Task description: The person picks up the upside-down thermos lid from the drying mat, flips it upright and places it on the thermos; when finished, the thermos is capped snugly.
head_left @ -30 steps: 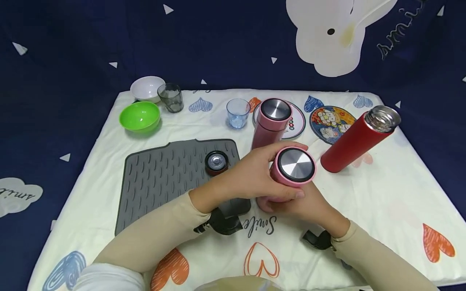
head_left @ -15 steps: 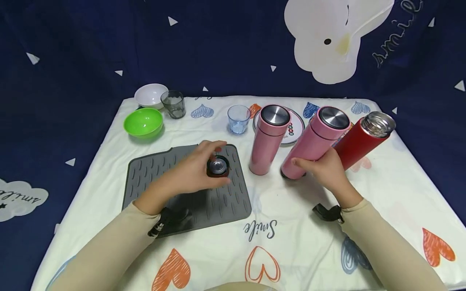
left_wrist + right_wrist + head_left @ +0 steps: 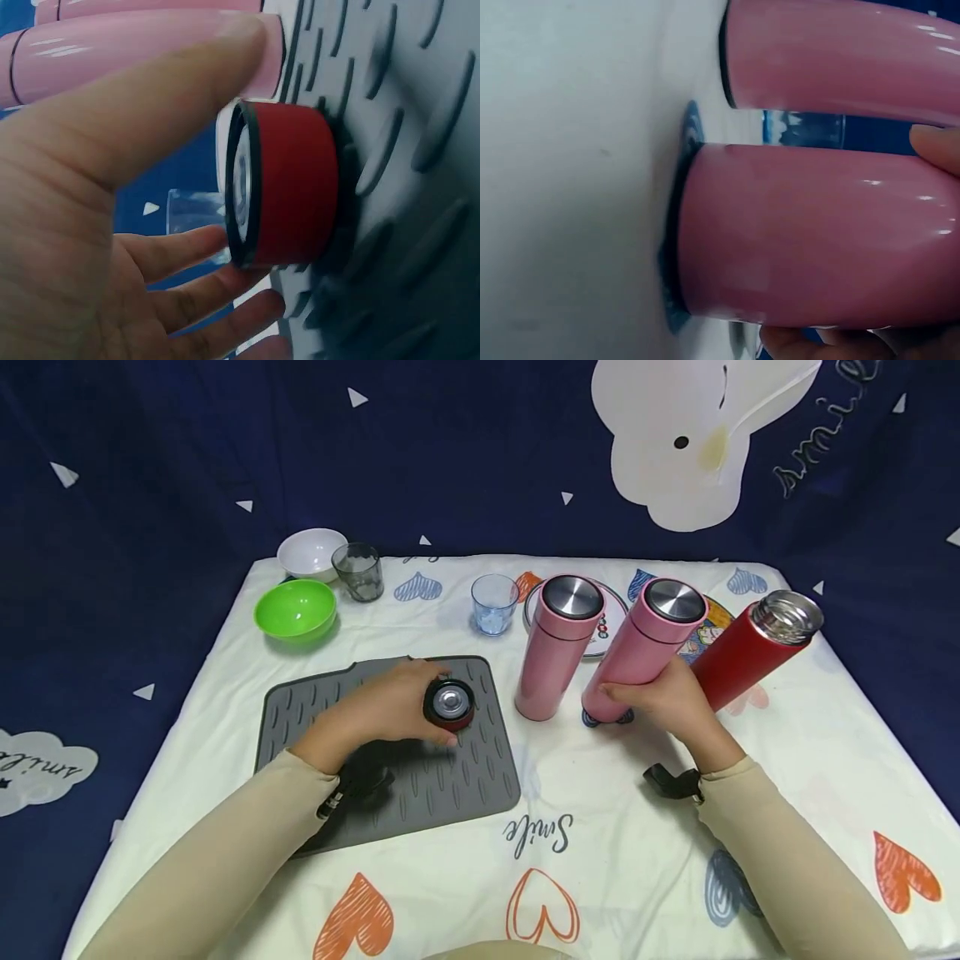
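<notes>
My left hand is spread round a red and black bottle lid, which lies on the grey ridged mat with its inner side up. In the left wrist view the thumb stretches past the lid on one side, while the fingertips come right up to its other side. My right hand grips a pink thermos bottle with a silver-topped lid, low on its body. It stands over a blue heart printed on the cloth. A second pink thermos bottle stands just left of it.
Right of my right hand stands an open red thermos bottle. Behind the bottles lie a white plate and a patterned plate. A blue glass, a grey glass, a green bowl and a white bowl stand farther back.
Both hands were together on a pink thermos bottle; the right hand has carried it right and stood it near the red one. My left hand has moved left to the lid.
</notes>
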`<state>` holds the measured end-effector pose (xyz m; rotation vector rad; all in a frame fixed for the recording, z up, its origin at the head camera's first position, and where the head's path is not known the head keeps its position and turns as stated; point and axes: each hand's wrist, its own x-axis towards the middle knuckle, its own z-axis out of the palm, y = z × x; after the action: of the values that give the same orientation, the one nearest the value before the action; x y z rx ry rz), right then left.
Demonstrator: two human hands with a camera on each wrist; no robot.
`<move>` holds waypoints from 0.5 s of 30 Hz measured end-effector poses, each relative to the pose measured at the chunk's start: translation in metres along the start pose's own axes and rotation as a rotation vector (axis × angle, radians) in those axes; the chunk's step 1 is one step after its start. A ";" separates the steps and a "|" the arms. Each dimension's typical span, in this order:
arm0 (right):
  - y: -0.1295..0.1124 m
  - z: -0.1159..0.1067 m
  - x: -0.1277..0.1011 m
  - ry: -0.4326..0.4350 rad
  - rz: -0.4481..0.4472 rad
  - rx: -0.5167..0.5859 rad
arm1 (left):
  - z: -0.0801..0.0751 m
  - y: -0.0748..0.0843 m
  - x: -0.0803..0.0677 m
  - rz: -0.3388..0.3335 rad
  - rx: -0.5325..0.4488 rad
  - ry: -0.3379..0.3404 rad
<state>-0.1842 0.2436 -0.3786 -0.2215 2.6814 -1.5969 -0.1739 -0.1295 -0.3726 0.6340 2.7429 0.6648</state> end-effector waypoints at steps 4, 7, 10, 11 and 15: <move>0.003 -0.002 0.000 -0.044 0.040 0.009 | 0.006 0.000 0.005 -0.013 0.066 0.005; 0.000 -0.006 -0.007 -0.101 0.080 -0.024 | 0.011 -0.002 0.008 -0.014 0.082 0.031; -0.014 -0.019 -0.032 -0.202 0.159 -0.158 | 0.010 -0.003 0.007 0.004 0.064 0.056; -0.020 -0.024 -0.044 -0.237 0.178 -0.228 | 0.008 -0.002 0.004 0.011 0.057 0.062; -0.045 -0.036 -0.091 -0.438 0.171 -0.407 | -0.008 0.022 -0.015 0.091 0.063 0.106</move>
<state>-0.0924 0.2656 -0.3272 -0.2944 2.5527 -0.8255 -0.1553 -0.1216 -0.3533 0.7621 2.8572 0.6516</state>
